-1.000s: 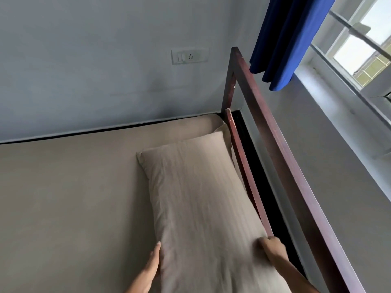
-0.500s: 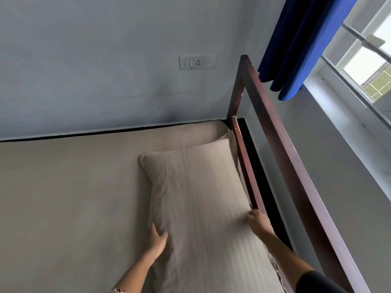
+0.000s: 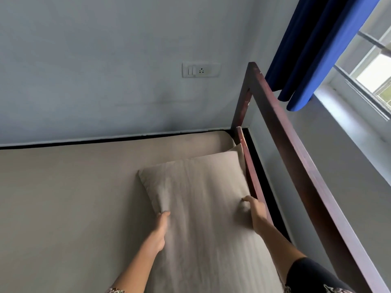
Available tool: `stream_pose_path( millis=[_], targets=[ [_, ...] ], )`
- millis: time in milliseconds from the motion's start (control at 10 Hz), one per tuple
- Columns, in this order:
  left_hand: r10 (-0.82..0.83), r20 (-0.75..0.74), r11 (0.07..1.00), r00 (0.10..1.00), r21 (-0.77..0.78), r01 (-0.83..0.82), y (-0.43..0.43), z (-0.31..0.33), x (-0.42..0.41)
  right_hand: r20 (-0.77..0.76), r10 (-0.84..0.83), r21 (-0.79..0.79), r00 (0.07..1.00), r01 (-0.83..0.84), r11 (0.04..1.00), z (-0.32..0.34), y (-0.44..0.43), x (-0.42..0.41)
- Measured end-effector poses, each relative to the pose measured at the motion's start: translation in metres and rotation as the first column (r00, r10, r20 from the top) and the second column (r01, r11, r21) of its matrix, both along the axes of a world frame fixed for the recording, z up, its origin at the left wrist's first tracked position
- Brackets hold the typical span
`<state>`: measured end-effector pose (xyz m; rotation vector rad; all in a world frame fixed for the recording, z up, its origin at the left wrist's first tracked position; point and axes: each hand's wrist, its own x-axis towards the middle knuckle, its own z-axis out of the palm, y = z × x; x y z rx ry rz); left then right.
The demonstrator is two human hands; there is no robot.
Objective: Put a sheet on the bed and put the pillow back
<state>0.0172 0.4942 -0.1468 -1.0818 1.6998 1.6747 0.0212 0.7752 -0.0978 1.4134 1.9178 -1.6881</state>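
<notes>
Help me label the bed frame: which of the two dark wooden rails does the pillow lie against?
The lower, inner rail: the pillow lies along it. The taller outer rail stands apart from the pillow, nearer the window.

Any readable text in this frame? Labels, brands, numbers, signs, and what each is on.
None readable.
The wall switch plate shows only switches and socket holes, no lettering visible.
The pillow, sheet, bed frame and curtain carry no print.
</notes>
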Motion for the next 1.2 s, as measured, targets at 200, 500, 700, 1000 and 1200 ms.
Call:
stream_pose_path(
  millis=[200, 500, 700, 1000, 1200],
  targets=[
    [-0.033, -0.126, 0.994, 0.991, 0.099, 0.046, 0.008, 0.022, -0.005, -0.075, 0.031, 0.162, 0.997, -0.018, 0.987, 0.017, 0.025, 0.004],
    [-0.251, 0.011, 0.942, 0.968, -0.225, 0.247, -0.006, -0.015, 0.095, 0.281, 0.459, 0.577, 0.843, -0.531, 0.621, 0.01, -0.018, 0.053],
    [-0.186, 0.179, 0.97, 0.966, -0.12, 0.209, -0.003, -0.022, 0.138, 0.13, 0.509, 0.297, 0.851, -0.523, 0.799, -0.018, 0.003, 0.07],
    [-0.599, 0.151, 0.745, 0.787, -0.254, 0.616, -0.012, 0.034, 0.14, 0.303, 0.698, 0.583, 0.649, -0.706, 0.403, 0.022, -0.053, 0.135],
    [-0.716, 0.138, 0.652, 0.685, -0.221, 0.726, -0.032, 0.097, 0.157, 0.155, 0.795, 0.561, 0.587, -0.714, 0.418, 0.05, -0.106, 0.177]
  ],
)
